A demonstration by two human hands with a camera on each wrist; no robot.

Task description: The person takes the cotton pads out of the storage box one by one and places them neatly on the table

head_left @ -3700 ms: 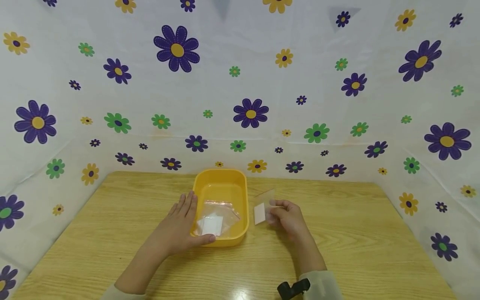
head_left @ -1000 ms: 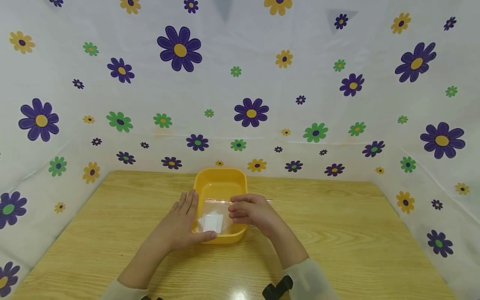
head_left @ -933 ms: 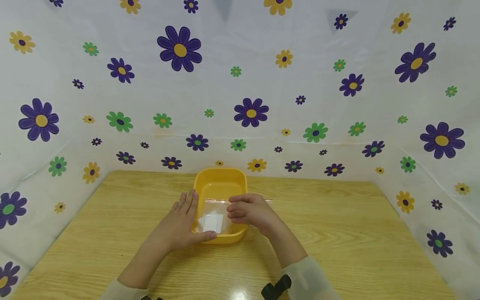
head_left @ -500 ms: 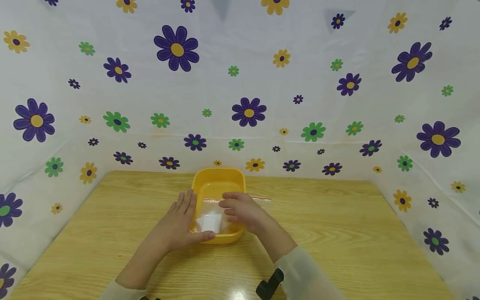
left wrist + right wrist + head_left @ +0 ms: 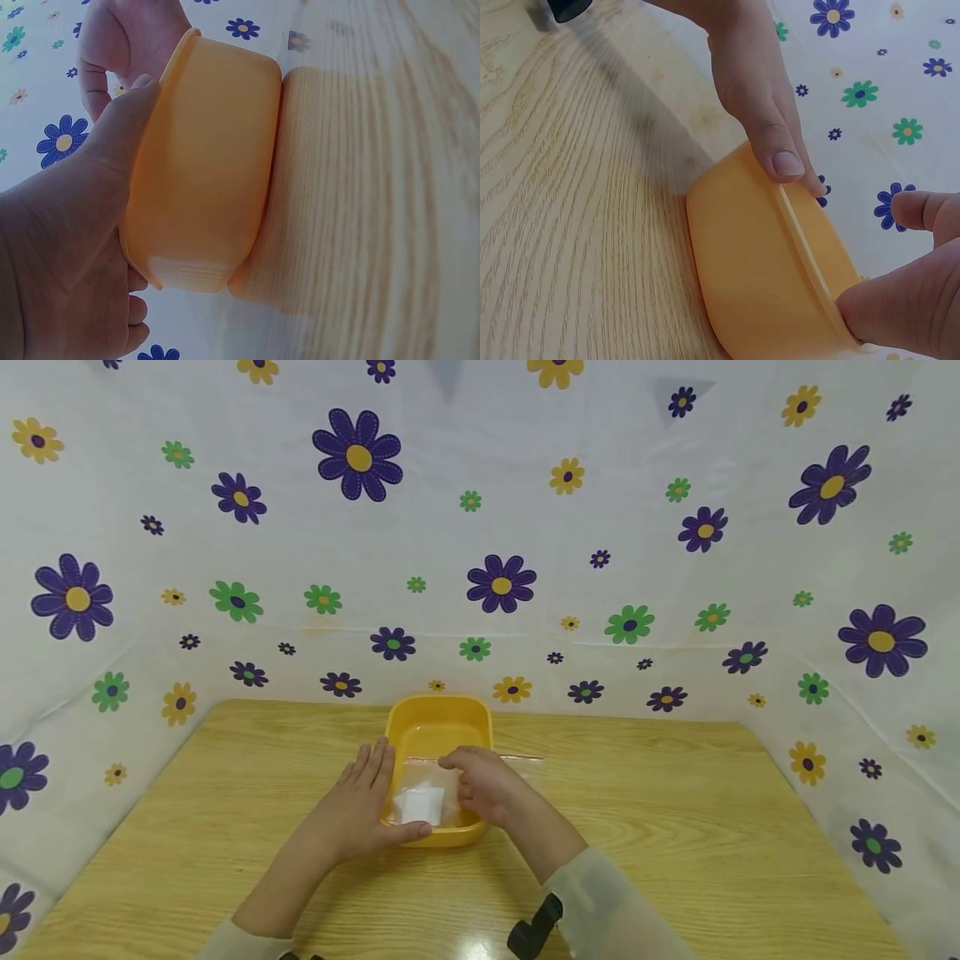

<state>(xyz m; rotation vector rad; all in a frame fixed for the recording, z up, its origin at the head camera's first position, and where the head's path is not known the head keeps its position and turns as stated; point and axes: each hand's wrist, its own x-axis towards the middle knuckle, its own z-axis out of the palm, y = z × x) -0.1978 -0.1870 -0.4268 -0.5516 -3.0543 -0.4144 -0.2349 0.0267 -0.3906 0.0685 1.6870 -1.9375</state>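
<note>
In the head view, a yellow plastic box [image 5: 442, 710] stands on the wooden table. Clear zip bags [image 5: 431, 770] with white squares [image 5: 422, 806] inside lie in its near part. My left hand [image 5: 356, 810] rests against the box's left side, fingers straight, thumb over the front rim. My right hand [image 5: 483, 785] reaches over the right rim, thumb and index finger spread apart in the right wrist view, nothing visible between them. Its lower fingers bend down into the box. Another clear zip bag [image 5: 531, 765] lies on the table right of the box, partly hidden by this hand.
The wooden table [image 5: 675, 827] extends to both sides of the box. A white cloth [image 5: 585, 518] with printed flowers hangs behind it and along both sides. A black wrist mount [image 5: 534, 927] sits on the right sleeve.
Earlier my right hand held a zip bag beside the box; that bag now lies on the table. The right hand has moved left over the box. The left hand stays.
</note>
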